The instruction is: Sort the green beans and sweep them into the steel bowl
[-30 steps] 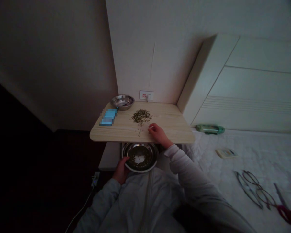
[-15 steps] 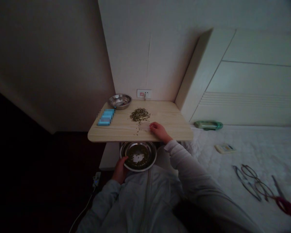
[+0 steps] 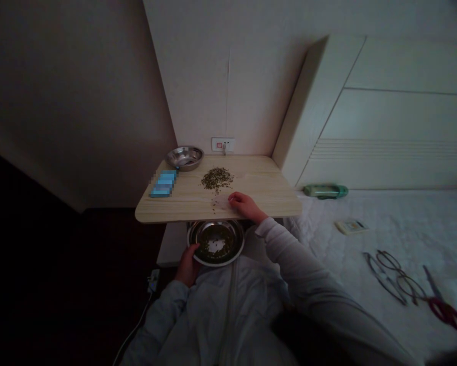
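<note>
My left hand (image 3: 187, 266) grips the rim of a steel bowl (image 3: 240, 250) at its left side. The bowl is below the table's front edge, with small dark green grains scattered over its bottom. Above it, my right hand (image 3: 246, 207) is closed at the front of the wooden tabletop (image 3: 268, 185). Its fingers pinch a thin, see-through sheet (image 3: 221, 202), perhaps plastic, whose exact kind I cannot make out. Just beyond lies a loose pile of dark green grains (image 3: 216, 178). A few stray grains lie near the sheet.
A second steel bowl (image 3: 185, 158) stands at the table's back left, behind a blurred-out phone-like object (image 3: 164, 183). A green bottle (image 3: 325, 191), a small pack (image 3: 351, 226), glasses (image 3: 390, 277) and red-handled scissors (image 3: 448, 314) lie on the bed. A wall socket (image 3: 223, 145) holds a plug.
My right hand and the clear sheet have shifted slightly left and toward the table's front edge. The view has turned a little. My left hand keeps holding the bowl.
</note>
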A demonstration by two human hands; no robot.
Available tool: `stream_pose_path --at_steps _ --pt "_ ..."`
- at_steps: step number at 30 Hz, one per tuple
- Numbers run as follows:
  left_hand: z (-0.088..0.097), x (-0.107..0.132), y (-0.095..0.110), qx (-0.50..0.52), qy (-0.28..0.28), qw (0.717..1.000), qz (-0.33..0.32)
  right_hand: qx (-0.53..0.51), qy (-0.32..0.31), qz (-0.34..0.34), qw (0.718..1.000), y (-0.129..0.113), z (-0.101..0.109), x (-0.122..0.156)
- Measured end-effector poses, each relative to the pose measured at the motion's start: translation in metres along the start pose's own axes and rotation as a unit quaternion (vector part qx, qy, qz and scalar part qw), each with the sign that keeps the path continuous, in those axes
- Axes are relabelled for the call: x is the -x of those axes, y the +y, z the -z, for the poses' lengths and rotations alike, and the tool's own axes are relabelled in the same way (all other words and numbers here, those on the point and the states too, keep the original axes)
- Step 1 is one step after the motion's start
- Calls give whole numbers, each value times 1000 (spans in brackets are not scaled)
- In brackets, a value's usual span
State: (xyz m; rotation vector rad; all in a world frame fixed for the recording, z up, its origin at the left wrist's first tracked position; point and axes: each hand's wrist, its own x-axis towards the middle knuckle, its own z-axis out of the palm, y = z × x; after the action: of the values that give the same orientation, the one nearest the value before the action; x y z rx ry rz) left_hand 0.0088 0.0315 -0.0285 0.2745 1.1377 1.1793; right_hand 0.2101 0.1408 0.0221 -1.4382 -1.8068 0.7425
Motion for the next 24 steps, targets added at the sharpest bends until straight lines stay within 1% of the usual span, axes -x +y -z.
stream_pose_path --at_steps 4,7,9,13,15,19,21,24 --pt "5 -2 -1 5 0 1000 10 1 -16 -1 1000 -3 -2 2" --pt "5 1 -2 -3 5 1000 -23 0 -24 13 1000 -6 -3 4" --pt "2 3 -2 -9 -2 999 -31 -2 -29 21 999 -7 -4 6" --pt "1 0 -3 -13 -8 1000 -18 -20 -45 19 999 -9 -4 9" --pt "3 -3 -3 -12 -8 1000 -24 -34 -53 17 998 -10 -4 10" --pt "7 -3 -2 13 -18 1000 21 -119 -74 8 990 -11 -4 10" --pt "7 0 0 17 -20 999 37 -172 -62 -8 983 -11 -4 5" --pt "2 5 4 5 -7 1000 28 -207 5 -39 978 -11 -5 -6"
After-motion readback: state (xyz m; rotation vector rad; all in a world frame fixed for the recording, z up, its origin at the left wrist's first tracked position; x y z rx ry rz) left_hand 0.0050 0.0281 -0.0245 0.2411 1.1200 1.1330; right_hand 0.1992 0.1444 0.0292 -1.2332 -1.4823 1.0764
